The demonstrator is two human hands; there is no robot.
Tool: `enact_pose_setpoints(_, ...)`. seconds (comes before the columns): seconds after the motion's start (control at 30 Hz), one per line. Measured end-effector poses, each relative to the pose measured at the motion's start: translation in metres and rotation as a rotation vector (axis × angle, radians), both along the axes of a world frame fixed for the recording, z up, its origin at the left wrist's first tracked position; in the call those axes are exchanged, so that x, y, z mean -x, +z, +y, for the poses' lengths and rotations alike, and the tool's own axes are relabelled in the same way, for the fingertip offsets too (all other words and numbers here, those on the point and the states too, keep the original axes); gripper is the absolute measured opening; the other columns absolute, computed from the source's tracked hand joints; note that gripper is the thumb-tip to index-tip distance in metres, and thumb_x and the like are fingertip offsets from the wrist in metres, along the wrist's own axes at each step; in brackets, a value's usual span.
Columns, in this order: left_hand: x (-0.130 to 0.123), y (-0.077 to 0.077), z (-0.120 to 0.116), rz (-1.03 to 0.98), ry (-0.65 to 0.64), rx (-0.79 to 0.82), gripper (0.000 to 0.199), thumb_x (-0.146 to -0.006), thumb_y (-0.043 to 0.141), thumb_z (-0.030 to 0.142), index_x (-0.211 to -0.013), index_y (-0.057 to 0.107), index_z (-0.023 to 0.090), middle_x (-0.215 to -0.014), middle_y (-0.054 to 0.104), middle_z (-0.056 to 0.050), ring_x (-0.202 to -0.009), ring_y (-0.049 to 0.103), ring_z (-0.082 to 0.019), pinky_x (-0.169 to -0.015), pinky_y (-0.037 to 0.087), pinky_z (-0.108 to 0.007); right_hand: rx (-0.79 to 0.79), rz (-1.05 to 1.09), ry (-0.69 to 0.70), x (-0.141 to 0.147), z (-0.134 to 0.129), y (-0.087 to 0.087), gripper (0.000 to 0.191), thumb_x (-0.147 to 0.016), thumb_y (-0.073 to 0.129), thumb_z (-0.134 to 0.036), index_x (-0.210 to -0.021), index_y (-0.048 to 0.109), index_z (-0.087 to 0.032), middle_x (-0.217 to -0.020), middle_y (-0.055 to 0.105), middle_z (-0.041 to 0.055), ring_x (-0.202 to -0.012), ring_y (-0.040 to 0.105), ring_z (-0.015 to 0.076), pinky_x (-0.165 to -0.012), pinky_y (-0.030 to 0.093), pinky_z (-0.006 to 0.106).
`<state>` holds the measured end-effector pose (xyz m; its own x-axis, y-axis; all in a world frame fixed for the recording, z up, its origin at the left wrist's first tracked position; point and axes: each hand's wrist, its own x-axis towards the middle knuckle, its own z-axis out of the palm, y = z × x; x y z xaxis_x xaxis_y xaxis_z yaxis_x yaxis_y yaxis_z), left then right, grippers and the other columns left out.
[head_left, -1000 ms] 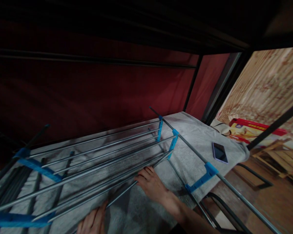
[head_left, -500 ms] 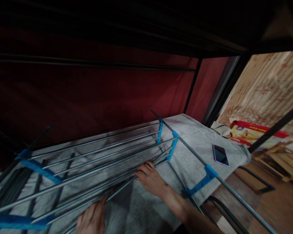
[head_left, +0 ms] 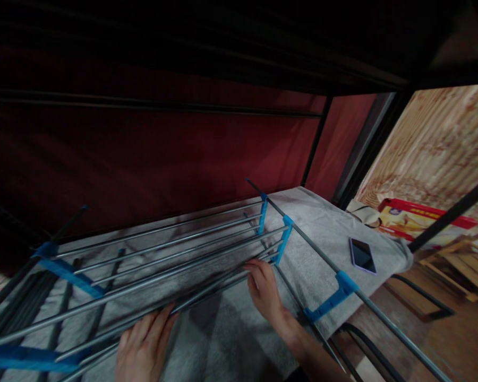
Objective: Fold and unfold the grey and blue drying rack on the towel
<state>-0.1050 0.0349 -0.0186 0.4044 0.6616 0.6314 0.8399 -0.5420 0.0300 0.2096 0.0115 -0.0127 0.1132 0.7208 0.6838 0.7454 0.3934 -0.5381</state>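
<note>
A rack of metal rods (head_left: pixel 151 284) joined by blue plastic brackets (head_left: pixel 283 241) lies across a grey cloth-covered surface (head_left: pixel 239 329). At the bottom centre, my left hand (head_left: pixel 145 345) has its fingers wrapped over a metal rod. My right hand (head_left: pixel 265 289) pinches the same slanting rod farther right, close to the blue bracket at the rack's right end. Another blue bracket (head_left: pixel 332 297), nearer on the right, joins two long rods and has no crossbars in it. Blue brackets (head_left: pixel 69 273) also hold the rods at the left end.
A phone (head_left: pixel 362 255) lies on the cloth at the right. Several dark tubes (head_left: pixel 19 302) rest at the left. A black metal frame (head_left: pixel 316 140) stands around the surface, before a red wall. A red and yellow box (head_left: pixel 418 220) sits beyond the right edge.
My right hand has moved right along the rod, towards the blue bracket, and its fingers are drawn together more. My left hand has shifted slightly and still grips the rod.
</note>
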Motion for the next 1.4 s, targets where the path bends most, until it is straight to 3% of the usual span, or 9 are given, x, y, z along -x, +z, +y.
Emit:
enact_pose_setpoints(0.13, -0.003, 0.012, 0.006, 0.031, 0.028, 0.004, 0.038, -0.099, 0.040, 0.039, -0.116, 0.068, 0.020, -0.091, 0.070, -0.006, -0.080, 0.062, -0.021, -0.071, 0.038, -0.034, -0.035, 0.355, -0.343, -0.050, -0.001, -0.017, 0.036, -0.092, 0.044, -0.024, -0.128, 0.050, -0.022, -0.127, 0.053, 0.0115, -0.125, 0.048, 0.0231, -0.109, 0.039, 0.050)
enact_pose_setpoints(0.2, -0.004, 0.017, 0.009, 0.044, 0.035, 0.015, 0.039, -0.099, 0.039, 0.039, -0.117, 0.068, 0.019, -0.089, 0.070, -0.006, -0.079, 0.060, -0.021, -0.071, 0.037, -0.034, -0.007, 0.484, -0.397, -0.075, 0.007, -0.019, 0.051, -0.088, 0.045, -0.028, -0.139, 0.043, -0.020, -0.140, 0.047, 0.0141, -0.133, 0.043, 0.0246, -0.114, 0.033, 0.052)
enact_pose_setpoints(0.3, -0.004, 0.024, 0.013, 0.059, 0.033, 0.040, 0.039, -0.099, 0.038, 0.038, -0.118, 0.068, 0.020, -0.089, 0.070, -0.006, -0.079, 0.060, -0.021, -0.071, 0.037, -0.035, 0.073, 0.624, -0.313, -0.097, 0.023, -0.017, 0.060, -0.083, 0.046, -0.030, -0.141, 0.044, -0.017, -0.148, 0.045, 0.0141, -0.136, 0.043, 0.0258, -0.116, 0.030, 0.051)
enact_pose_setpoints(0.43, -0.004, 0.032, 0.018, 0.094, 0.027, 0.056, 0.038, -0.099, 0.039, 0.036, -0.117, 0.068, 0.020, -0.087, 0.069, -0.007, -0.077, 0.059, -0.022, -0.070, 0.036, -0.035, 0.095, 0.677, -0.248, -0.097, 0.034, -0.015, 0.060, -0.080, 0.046, -0.028, -0.139, 0.051, -0.017, -0.141, 0.055, 0.0116, -0.131, 0.050, 0.0250, -0.116, 0.032, 0.047)
enact_pose_setpoints(0.77, -0.007, 0.045, 0.029, 0.158, 0.035, -0.028, 0.041, -0.101, 0.034, 0.037, -0.113, 0.069, 0.019, -0.082, 0.066, -0.007, -0.077, 0.058, -0.024, -0.069, 0.035, -0.037, 0.132, 0.630, -0.258, -0.095, 0.028, -0.015, 0.062, -0.082, 0.047, -0.030, -0.142, 0.049, -0.018, -0.144, 0.054, 0.0101, -0.131, 0.051, 0.0249, -0.115, 0.033, 0.047)
enact_pose_setpoints(1.07, -0.012, 0.047, 0.027, 0.129, 0.028, -0.060, 0.036, -0.101, 0.038, 0.036, -0.109, 0.069, 0.019, -0.081, 0.066, -0.006, -0.075, 0.058, -0.023, -0.070, 0.034, -0.035, 0.138, 0.609, -0.233, -0.095, 0.026, -0.021, 0.062, -0.087, 0.047, -0.032, -0.147, 0.041, -0.018, -0.147, 0.049, 0.0127, -0.134, 0.048, 0.0243, -0.114, 0.035, 0.048)
enact_pose_setpoints(1.23, -0.020, 0.046, 0.018, 0.069, 0.067, -0.016, 0.029, -0.099, 0.045, 0.034, -0.111, 0.068, 0.020, -0.083, 0.066, -0.005, -0.079, 0.058, -0.023, -0.073, 0.035, -0.035, 0.015, 0.407, -0.368, -0.060, 0.004, -0.026, 0.059, -0.091, 0.046, -0.027, -0.148, 0.035, -0.022, -0.147, 0.044, 0.0132, -0.137, 0.040, 0.0259, -0.113, 0.032, 0.054)
enact_pose_setpoints(1.3, -0.024, 0.045, 0.014, 0.039, 0.089, 0.024, 0.026, -0.098, 0.048, 0.033, -0.111, 0.068, 0.021, -0.085, 0.066, -0.005, -0.081, 0.058, -0.022, -0.075, 0.035, -0.035, -0.021, 0.177, -0.272, -0.035, -0.005, -0.024, 0.050, -0.093, 0.044, -0.023, -0.143, 0.043, -0.023, -0.140, 0.048, 0.0128, -0.133, 0.043, 0.0257, -0.111, 0.035, 0.053)
enact_pose_setpoints(1.4, -0.028, 0.046, 0.010, -0.007, 0.115, 0.074, 0.024, -0.098, 0.051, 0.032, -0.110, 0.068, 0.022, -0.088, 0.067, -0.005, -0.083, 0.057, -0.022, -0.076, 0.035, -0.036, -0.019, -0.204, 0.023, 0.003, -0.007, -0.016, 0.047, -0.094, 0.041, -0.014, -0.139, 0.048, -0.026, -0.135, 0.054, 0.0094, -0.131, 0.045, 0.0237, -0.111, 0.034, 0.051)
